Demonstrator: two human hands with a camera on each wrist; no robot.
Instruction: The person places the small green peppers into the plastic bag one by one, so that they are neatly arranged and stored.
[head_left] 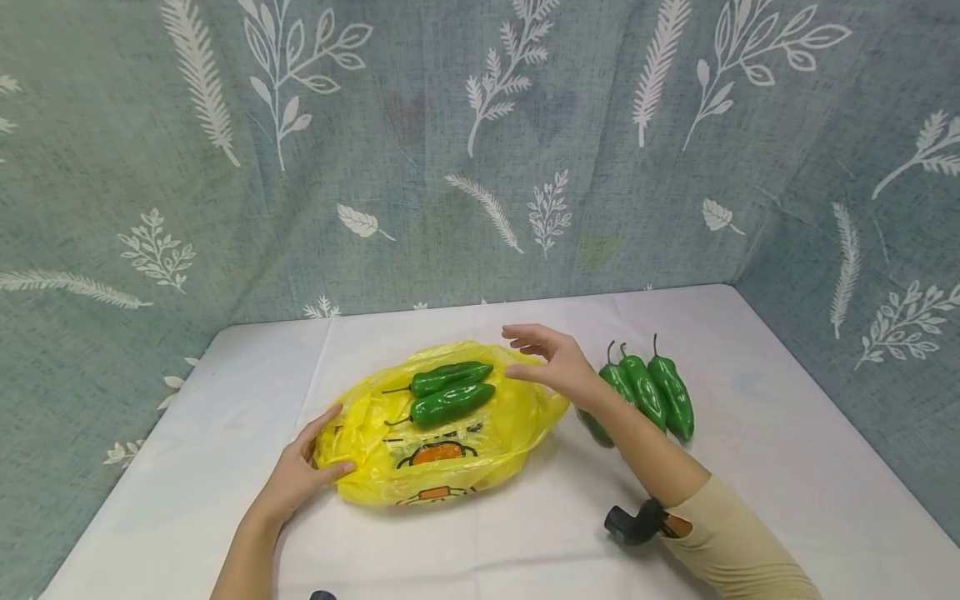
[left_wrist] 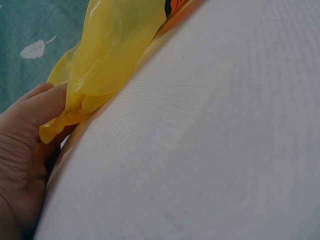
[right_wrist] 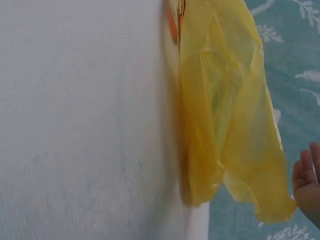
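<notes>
A yellow plastic bag (head_left: 517, 433) with an orange and black print lies spread on the table. Two green chili peppers (head_left: 452, 404) rest side by side within its outline, stems to the left. At the bag's left end, my left hand (head_left: 300, 467) holds the plastic between thumb and fingers; the left wrist view shows the bag's corner (left_wrist: 75, 112) in its grasp. My right hand (head_left: 551, 362) hovers over the right end, fingers loosely extended and nothing held. More green chili peppers (head_left: 672, 396), several together, lie right of the bag, one partly hidden by my right forearm.
The table (head_left: 390, 558) has a white cover. Behind it and at the sides hangs a grey-green cloth (head_left: 420, 208) with white leaf patterns. A black wrist-worn device (head_left: 636, 523) sticks out from the right sleeve.
</notes>
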